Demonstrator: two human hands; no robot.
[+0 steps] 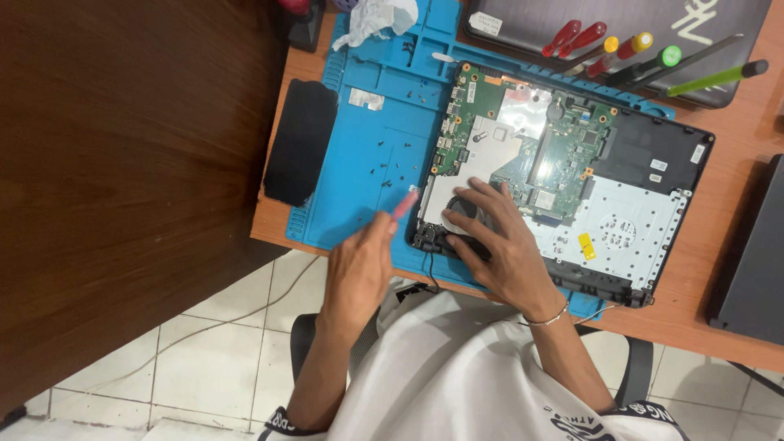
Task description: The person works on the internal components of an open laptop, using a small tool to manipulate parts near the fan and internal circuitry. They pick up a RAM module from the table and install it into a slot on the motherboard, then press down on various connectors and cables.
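Observation:
An opened laptop base lies on a blue work mat, its green circuit board exposed. My right hand rests flat on the lower left corner of the laptop, fingers spread over the round fan area. My left hand is closed around a small red-handled tool whose tip points at the laptop's left edge. Several small dark screws lie loose on the mat just left of the laptop.
A black flat cover lies at the mat's left edge. Several screwdrivers rest on a closed dark laptop at the back. Crumpled white paper sits at the mat's top. Another dark device lies at right. Dark wood surface fills the left.

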